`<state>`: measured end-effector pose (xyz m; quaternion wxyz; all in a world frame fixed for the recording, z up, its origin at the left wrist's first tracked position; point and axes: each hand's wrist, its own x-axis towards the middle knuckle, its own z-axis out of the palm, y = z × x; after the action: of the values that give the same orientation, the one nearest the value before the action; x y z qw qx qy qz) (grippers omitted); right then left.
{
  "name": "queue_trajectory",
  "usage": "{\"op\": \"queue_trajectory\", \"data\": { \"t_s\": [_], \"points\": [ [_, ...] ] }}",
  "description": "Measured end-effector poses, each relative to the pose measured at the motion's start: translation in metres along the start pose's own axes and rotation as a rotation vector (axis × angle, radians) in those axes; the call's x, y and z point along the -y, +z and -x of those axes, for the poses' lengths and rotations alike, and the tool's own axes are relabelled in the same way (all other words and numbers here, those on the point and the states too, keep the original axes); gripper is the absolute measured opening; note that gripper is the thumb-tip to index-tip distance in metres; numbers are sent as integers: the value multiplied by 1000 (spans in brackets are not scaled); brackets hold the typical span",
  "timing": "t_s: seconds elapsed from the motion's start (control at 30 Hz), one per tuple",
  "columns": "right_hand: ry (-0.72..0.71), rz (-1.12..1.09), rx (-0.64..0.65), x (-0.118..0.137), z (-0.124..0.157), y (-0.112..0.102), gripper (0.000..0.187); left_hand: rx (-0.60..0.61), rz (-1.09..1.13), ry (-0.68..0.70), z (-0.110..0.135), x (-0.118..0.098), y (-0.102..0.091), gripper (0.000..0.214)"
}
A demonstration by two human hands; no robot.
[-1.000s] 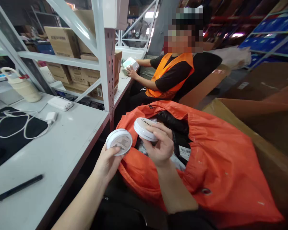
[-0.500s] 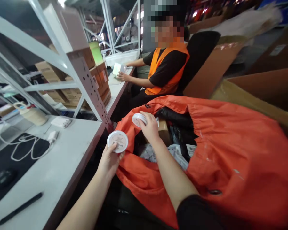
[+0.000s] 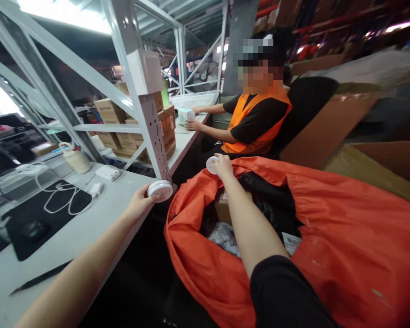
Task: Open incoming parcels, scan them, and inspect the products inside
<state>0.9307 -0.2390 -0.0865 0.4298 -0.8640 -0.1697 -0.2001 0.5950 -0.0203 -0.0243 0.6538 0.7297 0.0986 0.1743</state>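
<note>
My left hand (image 3: pixel 140 200) grips a round white disc-shaped container (image 3: pixel 160 190) by its edge, just above the front corner of the desk. Its face is tilted toward me, and the print on it is too blurred to read. Farther right, my right hand (image 3: pixel 224 166) holds a similar round white disc (image 3: pixel 212 165) between thumb and fingers, above the far rim of a large orange sack (image 3: pixel 348 214). Inside the sack's opening lie a brown carton (image 3: pixel 223 207) and a grey printed plastic parcel (image 3: pixel 223 237), partly hidden by my right forearm.
The white desk (image 3: pixel 85 237) at left bears a mouse (image 3: pixel 34 230), a white cable (image 3: pixel 66 200), a pen (image 3: pixel 41 276) and a cream bottle (image 3: pixel 75 157). A metal shelf post (image 3: pixel 153 132) rises at its corner. Beyond sits a co-worker in an orange vest (image 3: pixel 259 118), holding a small white box (image 3: pixel 186 116).
My hands have moved farther apart, each with its disc. The left has gone toward the desk and tilted its disc; the right has come over the sack's far rim. My view has shifted.
</note>
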Motion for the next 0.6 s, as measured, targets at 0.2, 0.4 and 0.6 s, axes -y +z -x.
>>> {"op": "queue_trajectory", "data": {
  "t_s": [0.2,0.4,0.6],
  "points": [
    [-8,-43,-43,-12,-13,2,40,-79,119,-44,4,21,-11,61],
    [3,-74,-50,-19,-19,11,45,-116,198,-43,4,22,-15,66],
    [75,-50,-81,-19,-17,18,39,-147,191,-43,6,19,-14,63]
  ]
}}
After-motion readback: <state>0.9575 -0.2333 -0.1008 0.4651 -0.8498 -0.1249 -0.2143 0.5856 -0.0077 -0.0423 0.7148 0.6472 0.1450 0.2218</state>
